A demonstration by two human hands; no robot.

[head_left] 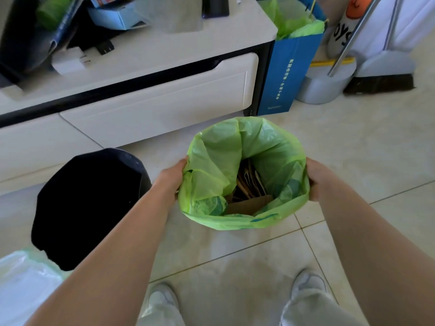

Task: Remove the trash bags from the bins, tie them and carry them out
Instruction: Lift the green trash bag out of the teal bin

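Two bare hands frame the scene over a pale tiled floor (353, 142), beside a long white cabinet (150, 107) whose cluttered surface carries boxes. Left of the arms stands a black bin (89, 203), empty and dark inside. Centre, the green trash bag (244, 170), thin crinkled plastic, gapes open over brown cardboard (249, 203). The left hand (173, 176) and right hand (316, 178) each pinch the bag's rim at opposite sides. Behind stand a blue paper bag (289, 74) with unreadable white print, a grey bucket (322, 88), and a broom (381, 83).
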